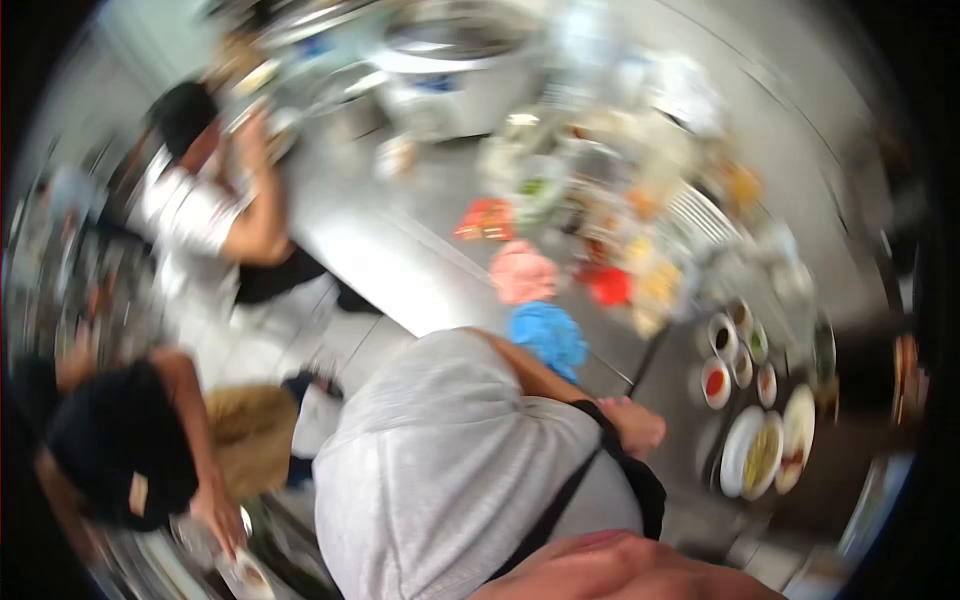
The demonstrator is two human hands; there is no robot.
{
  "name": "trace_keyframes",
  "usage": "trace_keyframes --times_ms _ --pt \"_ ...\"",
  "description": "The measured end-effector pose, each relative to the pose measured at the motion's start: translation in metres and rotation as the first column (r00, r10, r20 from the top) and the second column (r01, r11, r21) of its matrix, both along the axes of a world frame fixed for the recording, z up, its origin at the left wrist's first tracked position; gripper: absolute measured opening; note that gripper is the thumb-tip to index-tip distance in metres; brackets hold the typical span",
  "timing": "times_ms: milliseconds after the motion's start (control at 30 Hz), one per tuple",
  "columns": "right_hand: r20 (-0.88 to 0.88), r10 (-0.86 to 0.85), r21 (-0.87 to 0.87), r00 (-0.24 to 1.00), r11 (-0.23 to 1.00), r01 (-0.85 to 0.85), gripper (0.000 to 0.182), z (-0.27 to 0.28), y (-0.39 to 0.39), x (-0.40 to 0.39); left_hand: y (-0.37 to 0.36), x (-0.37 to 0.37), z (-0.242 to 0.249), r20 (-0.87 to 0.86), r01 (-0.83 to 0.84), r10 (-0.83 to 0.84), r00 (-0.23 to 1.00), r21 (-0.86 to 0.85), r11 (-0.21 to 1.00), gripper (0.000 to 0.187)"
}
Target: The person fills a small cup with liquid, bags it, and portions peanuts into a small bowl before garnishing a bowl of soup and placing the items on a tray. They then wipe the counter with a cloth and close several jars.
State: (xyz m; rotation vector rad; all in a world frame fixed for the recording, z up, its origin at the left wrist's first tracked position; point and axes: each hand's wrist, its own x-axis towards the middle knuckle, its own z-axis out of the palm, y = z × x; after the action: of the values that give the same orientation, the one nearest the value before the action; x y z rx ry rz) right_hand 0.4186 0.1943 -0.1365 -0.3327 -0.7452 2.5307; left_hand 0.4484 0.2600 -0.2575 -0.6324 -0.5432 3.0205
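My left hand [635, 425] is low in front of my body, close to the dark apron, at the steel counter's edge. Motion blur smears its fingers, so whether it holds anything does not show. My left arm [530, 372] reaches out of a grey sleeve toward it. Nearby on the counter lie a crumpled blue cloth [549, 338] and a pink one [523, 272]. To the right stands an oval white dish [738, 440] beside a plate with yellowish food [765, 457]. My right hand is out of sight.
Small sauce bowls [715, 384] stand above the plates. Containers, bags and a stack of white plates [703, 215] crowd the counter. A large cooker [435, 90] stands at the back. One person in white [195, 215] works left; another in black [125, 430] bends over, lower left.
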Motion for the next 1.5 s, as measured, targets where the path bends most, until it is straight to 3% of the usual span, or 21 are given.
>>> trace_keyframes --times_ms 33,67,133,200,233,267,300,333,367,433,500,567,733,833,867,967,1100,1200,1300,1400,1500 --pt "0.055 0.023 -0.087 0.998 0.996 -0.018 0.044 0.004 0.002 -0.011 -0.008 -0.028 0.036 0.009 -0.133 0.133 0.991 -0.010 0.991 0.034" --pt "0.107 0.031 -0.142 0.994 0.990 -0.016 0.044 0.008 0.004 -0.017 -0.018 -0.044 0.067 0.095 -0.126 0.133 0.987 -0.075 0.989 0.038" --pt "0.170 0.081 -0.173 0.982 0.984 -0.051 0.044 0.011 0.003 -0.032 -0.032 -0.055 0.096 0.269 0.010 0.016 0.963 -0.097 0.995 0.043" --pt "0.209 0.134 -0.178 0.969 0.979 -0.096 0.044 0.011 -0.001 -0.046 -0.044 -0.084 0.111 0.291 0.063 -0.027 0.956 -0.116 0.991 0.043" --pt "0.225 0.159 -0.181 0.961 0.976 -0.119 0.044 0.011 -0.003 -0.051 -0.057 -0.105 0.117 0.265 0.203 -0.169 0.949 -0.106 0.973 0.043" --pt "0.234 0.183 -0.181 0.955 0.973 -0.142 0.043 0.010 -0.005 -0.057 -0.077 -0.127 0.126 0.188 0.447 -0.418 0.889 -0.149 0.882 0.042" --pt "0.241 0.204 -0.181 0.949 0.970 -0.162 0.043 0.011 -0.007 -0.062 -0.121 -0.164 0.147 0.046 0.746 -0.906 0.421 -0.586 0.317 0.042" --pt "0.251 0.217 -0.181 0.943 0.968 -0.175 0.043 0.011 -0.008 -0.064 -0.150 -0.184 0.164 0.059 0.520 -0.992 0.111 -0.854 0.007 0.042" --pt "0.257 0.231 -0.185 0.938 0.965 -0.187 0.043 0.012 -0.009 -0.067 -0.162 -0.194 0.174 0.102 0.271 -0.995 -0.024 -0.957 -0.104 0.041" --pt "0.264 0.249 -0.184 0.932 0.961 -0.204 0.043 0.012 -0.013 -0.071 -0.183 -0.205 0.191 0.234 -0.171 -0.967 -0.100 -0.962 -0.215 0.041" --pt "0.269 0.255 -0.185 0.929 0.960 -0.210 0.043 0.013 -0.015 -0.073 -0.195 -0.208 0.205 0.339 -0.485 -0.937 -0.085 -0.835 -0.258 0.040" --pt "0.270 0.249 -0.185 0.930 0.961 -0.204 0.043 0.014 -0.017 -0.072 -0.195 -0.203 0.212 0.429 -0.735 -0.902 -0.048 -0.627 -0.259 0.040" --pt "0.279 0.204 -0.191 0.938 0.969 -0.154 0.043 0.015 -0.018 -0.060 -0.197 -0.189 0.227 0.493 -0.924 -0.870 -0.020 -0.341 -0.172 0.039" --pt "0.273 0.141 -0.197 0.952 0.977 -0.088 0.042 0.017 -0.022 -0.046 -0.197 -0.182 0.232 0.448 -0.972 -0.887 -0.108 -0.237 -0.001 0.038" --pt "0.268 0.112 -0.201 0.957 0.978 -0.058 0.042 0.017 -0.025 -0.041 -0.195 -0.178 0.232 0.393 -0.974 -0.906 -0.158 -0.215 0.077 0.038" --pt "0.257 0.037 -0.205 0.966 0.979 0.017 0.042 0.018 -0.033 -0.030 -0.172 -0.167 0.205 0.011 -0.934 -0.944 -0.331 -0.144 0.326 0.037" --pt "0.262 -0.048 -0.191 0.964 0.976 0.100 0.042 0.019 -0.044 -0.015 -0.163 -0.166 0.159 -0.480 -0.888 -0.791 -0.380 -0.048 0.456 0.036" --pt "0.270 -0.112 -0.154 0.956 0.975 0.158 0.042 0.020 -0.051 -0.006 -0.163 -0.168 0.160 -0.451 -0.895 -0.797 -0.402 0.009 0.446 0.038" --pt "0.271 -0.152 -0.101 0.951 0.978 0.185 0.042 0.021 -0.057 -0.001 -0.174 -0.181 0.180 -0.373 -0.850 -0.791 -0.485 -0.013 0.527 0.043" --pt "0.259 -0.169 -0.064 0.951 0.979 0.192 0.041 0.022 -0.065 -0.003 -0.169 -0.172 0.158 -0.421 -0.902 -0.809 -0.411 0.060 0.427 0.051" --pt "0.235 -0.171 -0.024 0.957 0.983 0.182 0.041 0.024 -0.070 -0.009 -0.181 -0.176 0.178 -0.294 -0.856 -0.839 -0.458 -0.106 0.505 0.054"
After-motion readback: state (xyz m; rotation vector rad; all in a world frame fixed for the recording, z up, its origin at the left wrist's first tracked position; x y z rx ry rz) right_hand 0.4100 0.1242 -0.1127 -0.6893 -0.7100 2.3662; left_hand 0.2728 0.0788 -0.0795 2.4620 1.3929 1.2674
